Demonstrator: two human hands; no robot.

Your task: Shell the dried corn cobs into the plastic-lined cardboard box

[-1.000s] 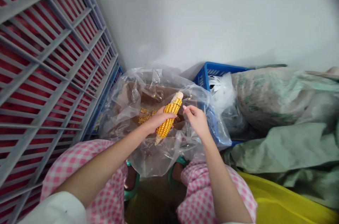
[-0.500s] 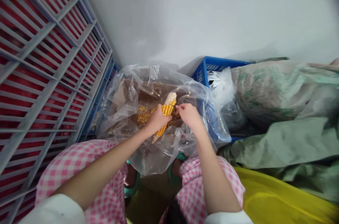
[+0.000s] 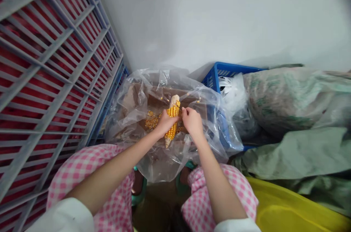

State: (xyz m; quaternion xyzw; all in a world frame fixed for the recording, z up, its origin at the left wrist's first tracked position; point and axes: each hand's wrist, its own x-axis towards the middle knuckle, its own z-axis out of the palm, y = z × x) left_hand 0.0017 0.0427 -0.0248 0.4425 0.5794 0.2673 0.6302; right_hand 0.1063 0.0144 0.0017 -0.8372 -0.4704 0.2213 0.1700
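Note:
My left hand (image 3: 164, 122) is wrapped round the middle of a yellow corn cob (image 3: 172, 120), holding it over a cardboard box lined with a clear plastic bag (image 3: 137, 115). The cob's upper tip is bare and pale. My right hand (image 3: 192, 122) is closed beside the cob, its fingertips pinching at the kernels near the top. Loose yellow kernels (image 3: 150, 120) lie in the box under the hands.
A grey metal grid with red behind it (image 3: 49, 78) stands at the left. A blue plastic crate (image 3: 219, 75) sits behind the box, green woven sacks (image 3: 296, 122) lie to the right, and a yellow tub (image 3: 287, 210) is at the lower right. A white wall is ahead.
My right hand has moved in from beside the cob to its upper part. The cob has turned more upright and slid lower in my left hand.

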